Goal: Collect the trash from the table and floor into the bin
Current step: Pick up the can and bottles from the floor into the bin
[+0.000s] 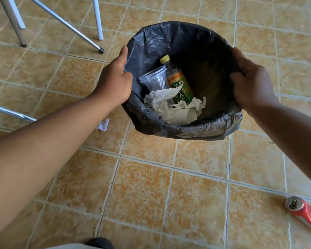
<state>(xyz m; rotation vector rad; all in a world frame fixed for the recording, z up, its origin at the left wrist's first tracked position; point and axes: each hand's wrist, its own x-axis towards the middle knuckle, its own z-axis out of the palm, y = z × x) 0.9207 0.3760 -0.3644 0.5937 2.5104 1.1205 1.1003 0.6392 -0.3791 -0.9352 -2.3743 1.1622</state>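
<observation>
- The left hand [115, 81] and right hand [251, 83] each grip an opposite side of the round bin lined with a black plastic bag [183, 130]. The fingers curl over the liner's rim, and neither hand holds any trash.
- The bin tips toward the person. I cannot tell whether it is clear of the orange tiled floor [151, 177].
- Inside the bin lie a dark bottle with a yellow cap and green label [180, 83], a clear ribbed plastic cup [154, 79], crumpled white tissue [162, 99] and a pale paper cup [185, 116].
- The step looks like carrying or shifting the bin toward the trash that is left.
- A small crumpled white paper scrap [103, 124] lies on the floor just left of the bin, partly behind the left forearm.
- A crushed red drink can [303, 211] lies well apart from the bin, nearer the person on the right.
- The next move likely calls for setting the bin down steady and freeing one hand for the scrap.
- Slanted metal furniture legs [66, 26] stand beyond the bin to the left and could crowd a reach there.
</observation>
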